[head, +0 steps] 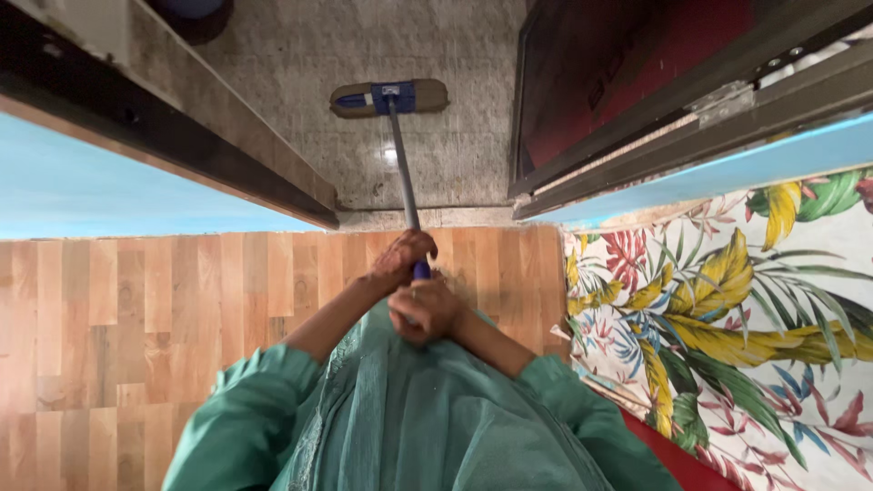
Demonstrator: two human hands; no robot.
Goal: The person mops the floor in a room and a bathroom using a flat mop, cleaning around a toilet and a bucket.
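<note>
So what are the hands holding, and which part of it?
Both hands hold the mop by the top of its handle: the left hand lower down on the blue grip, the right hand at the very end.

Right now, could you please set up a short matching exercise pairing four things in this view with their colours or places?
Things:
1. mop head
2. left hand
3. right hand
4. patterned cloth

Descriptions:
A. leafy print, at the right
B. flat on the grey tiled floor beyond the doorway
C. upper grip on the mop handle
D. lower grip, nearest the body

Pairs: 1-B, 2-C, 3-D, 4-A
</note>
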